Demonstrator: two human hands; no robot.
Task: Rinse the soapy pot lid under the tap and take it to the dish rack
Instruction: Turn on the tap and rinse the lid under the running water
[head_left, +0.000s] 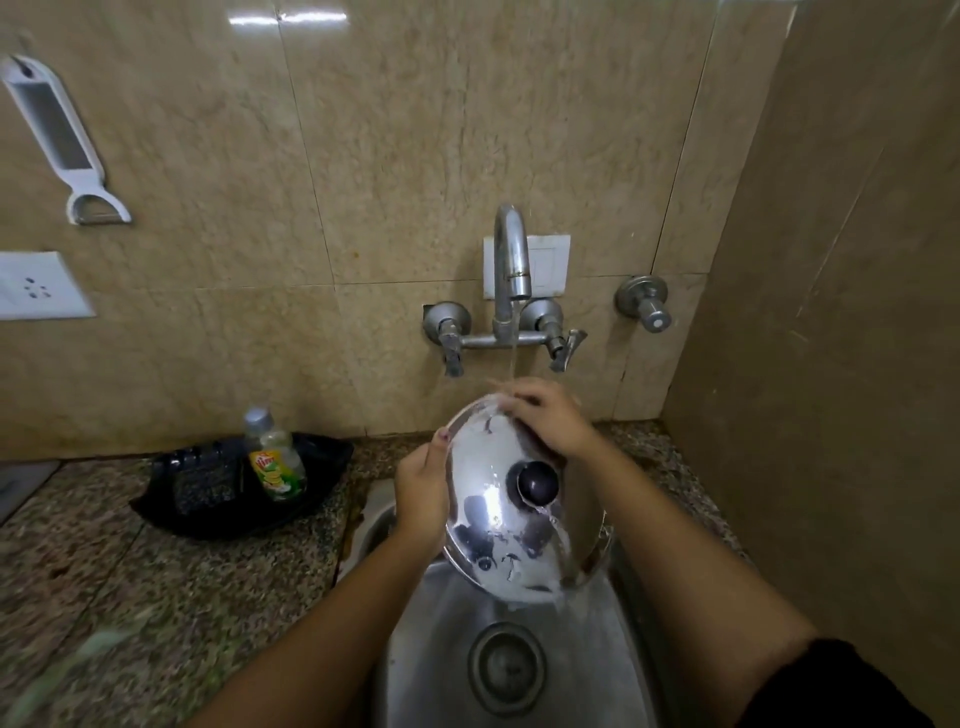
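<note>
Shiny steel fills the middle of my view: the lid (498, 499) is tilted over the sink (447, 649), with its black knob (537, 483) facing up at me. Water runs down from the tap (511, 270) and lands at the far edge of the lid, right where my right hand (545, 421) is. That hand lies flat on the top of the lid, fingers (519, 397) close together and pressed on the metal. My left hand (423, 491) holds the left rim, with the thumb on top at the edge; I cannot tell how its other fingers sit, as they are behind the lid. Water drips off the low edge of the lid into the sink, above the drain (506, 667).

On the speckled stone desk (156, 571) to the left sits a black tray (218, 493). A soap bottle (272, 457) with a green and yellow label stands in it. A white grater (57, 135) hangs on the tan wall, and a white socket (36, 286) is below it.
</note>
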